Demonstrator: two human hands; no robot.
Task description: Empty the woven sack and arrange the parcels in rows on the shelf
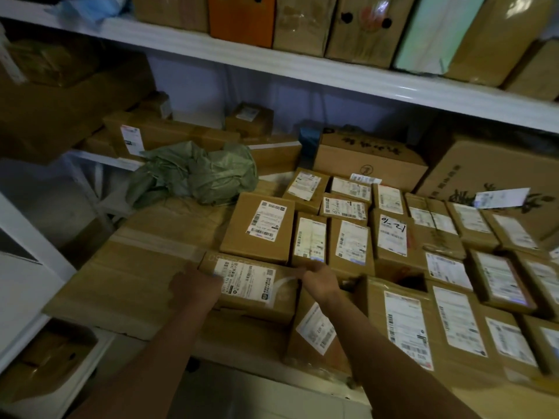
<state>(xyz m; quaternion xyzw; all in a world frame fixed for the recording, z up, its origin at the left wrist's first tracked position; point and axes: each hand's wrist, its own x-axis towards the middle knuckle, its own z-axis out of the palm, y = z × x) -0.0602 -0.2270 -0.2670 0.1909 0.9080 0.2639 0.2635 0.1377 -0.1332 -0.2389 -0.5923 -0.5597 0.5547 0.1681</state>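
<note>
A flat cardboard parcel [257,285] with a white label lies at the near end of the parcel rows on the shelf. My left hand [193,287] grips its left end and my right hand [322,281] grips its right end. Behind it, several labelled brown parcels [351,243] lie in rows, labels up. The green woven sack [196,173] lies crumpled and slack at the back left of the shelf, on top of a large flat carton [127,276].
A white upper shelf [302,68] overhangs, loaded with upright boxes. Large cartons [369,158] stand against the back wall, and a bigger one [490,173] at the right. A white bin [51,367] with boxes sits low at the left.
</note>
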